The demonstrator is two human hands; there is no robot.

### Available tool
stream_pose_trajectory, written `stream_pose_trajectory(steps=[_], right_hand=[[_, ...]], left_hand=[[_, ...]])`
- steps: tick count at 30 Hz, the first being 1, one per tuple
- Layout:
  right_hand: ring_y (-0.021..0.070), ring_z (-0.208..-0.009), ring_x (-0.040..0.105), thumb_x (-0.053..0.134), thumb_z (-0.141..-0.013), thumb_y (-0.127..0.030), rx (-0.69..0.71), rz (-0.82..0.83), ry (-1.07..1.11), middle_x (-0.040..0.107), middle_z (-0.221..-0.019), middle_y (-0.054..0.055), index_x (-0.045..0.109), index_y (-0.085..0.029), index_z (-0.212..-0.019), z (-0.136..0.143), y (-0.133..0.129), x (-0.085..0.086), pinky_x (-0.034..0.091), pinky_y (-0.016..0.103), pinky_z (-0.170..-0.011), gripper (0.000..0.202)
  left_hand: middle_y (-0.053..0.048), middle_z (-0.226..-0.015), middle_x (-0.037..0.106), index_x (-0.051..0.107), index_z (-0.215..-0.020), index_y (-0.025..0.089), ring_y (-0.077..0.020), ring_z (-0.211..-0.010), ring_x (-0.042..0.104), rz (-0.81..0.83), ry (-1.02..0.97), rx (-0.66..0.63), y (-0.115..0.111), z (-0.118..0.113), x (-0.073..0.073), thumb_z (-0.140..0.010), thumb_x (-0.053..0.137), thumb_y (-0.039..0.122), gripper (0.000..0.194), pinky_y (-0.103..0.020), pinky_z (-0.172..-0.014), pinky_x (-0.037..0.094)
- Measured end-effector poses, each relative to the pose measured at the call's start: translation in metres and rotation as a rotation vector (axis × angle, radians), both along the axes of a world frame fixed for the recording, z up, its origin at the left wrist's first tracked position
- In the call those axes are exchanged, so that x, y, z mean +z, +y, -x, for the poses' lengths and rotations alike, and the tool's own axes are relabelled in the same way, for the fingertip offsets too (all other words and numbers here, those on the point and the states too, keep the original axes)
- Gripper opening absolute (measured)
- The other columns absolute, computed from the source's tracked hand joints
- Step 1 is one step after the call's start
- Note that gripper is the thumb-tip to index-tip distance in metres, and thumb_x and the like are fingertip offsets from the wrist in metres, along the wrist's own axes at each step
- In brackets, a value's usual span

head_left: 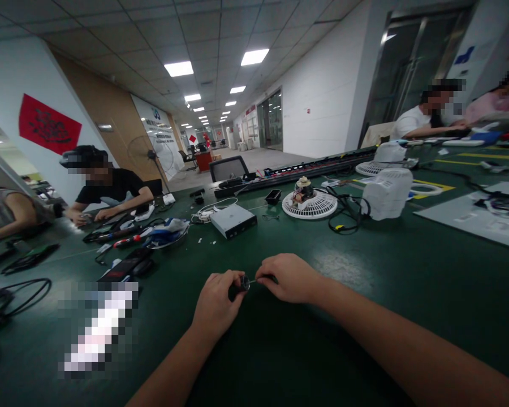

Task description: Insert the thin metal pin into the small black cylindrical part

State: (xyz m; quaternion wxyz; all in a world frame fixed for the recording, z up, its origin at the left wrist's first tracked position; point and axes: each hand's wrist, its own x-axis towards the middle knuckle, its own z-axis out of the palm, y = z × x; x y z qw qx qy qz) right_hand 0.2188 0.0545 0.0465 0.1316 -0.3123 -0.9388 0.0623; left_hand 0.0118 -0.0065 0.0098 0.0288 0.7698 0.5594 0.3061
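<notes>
A small dark cylindrical part (245,283) is just above the worktop (186,271), near the middle of the view, with its round, pale-rimmed end turned toward 3 o'clock. The left hand (218,302), on its 8 o'clock side, has its thumb and fingers closed around the part, covering most of the body. At 3 o'clock, the right hand (292,278) pinches a thin metallic rod (253,281) between its fingertips, lined up with the rimmed end; whether the tip goes inside cannot be told. From the part, a silver optical drive (233,219) lies at 12 o'clock, and a small black open-topped tray (274,196) sits at 1 o'clock, its inside too dark to read. At 2 o'clock a round white fan grille (316,211) carries a motor assembly (303,192), and farther out that way stands a white plastic housing (388,193). At 10 o'clock a blue-and-white bundle (169,230) rests in a shallow dish whose rim is mostly covered. Between 8 and 9 o'clock, a bright object (102,330) is blurred by pixelation. Black cables (8,302) at 9 o'clock are cut off by the frame's edge.
</notes>
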Motion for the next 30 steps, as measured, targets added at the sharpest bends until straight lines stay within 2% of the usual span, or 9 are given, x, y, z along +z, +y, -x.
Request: stream_pose_trajectory(steps=[3,7,11,16,19,23,27,30], right_hand=[[0.0211,-0.086,0.064,0.049,-0.088,-0.026,-0.077,-0.012,-0.027,0.072,-0.092,0.006,0.073,-0.022,-0.097,-0.0003,0.0010,-0.0007,0.043,0.030,-0.073,0.026],[0.0197,-0.081,0.065,0.052,-0.086,-0.028,-0.010,0.079,-0.040,0.073,-0.087,0.003,0.073,-0.025,-0.096,-0.0005,0.0024,-0.0008,0.043,0.029,-0.069,0.023],[0.0198,-0.078,0.064,0.052,-0.087,-0.029,-0.120,0.070,-0.020,0.073,-0.086,0.004,0.073,-0.024,-0.094,-0.0005,0.0044,-0.0016,0.041,0.028,-0.064,0.023],[0.0160,-0.070,0.063,0.053,-0.086,-0.029,-0.031,0.194,0.001,0.073,-0.082,0.002,0.073,-0.025,-0.094,-0.0007,0.0064,-0.0059,0.039,0.025,-0.060,0.021],[0.0174,-0.073,0.063,0.053,-0.086,-0.030,-0.118,0.143,0.023,0.072,-0.083,0.003,0.072,-0.023,-0.093,0.0005,0.0056,-0.0060,0.039,0.026,-0.060,0.022],[0.0157,-0.069,0.062,0.053,-0.086,-0.029,-0.076,0.196,-0.002,0.072,-0.080,0.002,0.072,-0.023,-0.093,0.0012,0.0035,-0.0030,0.039,0.025,-0.058,0.021],[0.0179,-0.073,0.063,0.054,-0.086,-0.031,-0.164,0.132,-0.028,0.071,-0.081,0.004,0.072,-0.023,-0.090,-0.0005,0.0032,-0.0020,0.038,0.026,-0.059,0.020],[0.0157,-0.068,0.062,0.056,-0.085,-0.029,-0.045,0.214,-0.035,0.071,-0.079,0.002,0.072,-0.024,-0.090,-0.0022,0.0049,-0.0040,0.037,0.024,-0.056,0.018]], left_hand=[[-0.001,-0.106,0.070,0.052,-0.083,0.023,-0.0215,-0.094,0.063,0.015,0.015,0.003,-0.0005,-0.0012,0.0010,-0.078,0.065,0.012,0.017,-0.040,-0.083,0.048],[-0.001,-0.106,0.070,0.053,-0.083,0.023,-0.0217,-0.094,0.063,0.024,0.023,-0.010,-0.0014,-0.0011,0.0025,-0.077,0.064,0.011,0.018,-0.041,-0.084,0.049],[-0.001,-0.108,0.070,0.053,-0.084,0.023,-0.0215,-0.094,0.063,0.023,0.028,-0.046,-0.0018,0.0010,0.0020,-0.079,0.065,0.014,0.016,-0.040,-0.083,0.049],[0.000,-0.107,0.070,0.054,-0.086,0.023,-0.0205,-0.094,0.063,0.025,0.050,-0.052,-0.0007,0.0019,0.0020,-0.078,0.066,0.012,0.018,-0.038,-0.083,0.049],[0.001,-0.108,0.069,0.053,-0.086,0.023,-0.0207,-0.094,0.063,0.033,0.051,-0.050,-0.0009,0.0010,0.0029,-0.080,0.066,0.014,0.017,-0.038,-0.082,0.048],[0.001,-0.109,0.068,0.054,-0.089,0.023,-0.0201,-0.092,0.062,0.022,0.075,-0.082,-0.0024,-0.0009,0.0025,-0.081,0.066,0.014,0.017,-0.037,-0.081,0.048],[-0.001,-0.109,0.068,0.057,-0.095,0.024,-0.0204,-0.091,0.062,0.024,0.106,-0.080,-0.0027,-0.0021,0.0006,-0.083,0.064,0.018,0.015,-0.037,-0.080,0.048],[-0.002,-0.107,0.068,0.057,-0.102,0.024,-0.0204,-0.091,0.061,0.028,0.120,-0.075,-0.0020,-0.0020,0.0005,-0.082,0.064,0.016,0.023,-0.036,-0.080,0.048]])
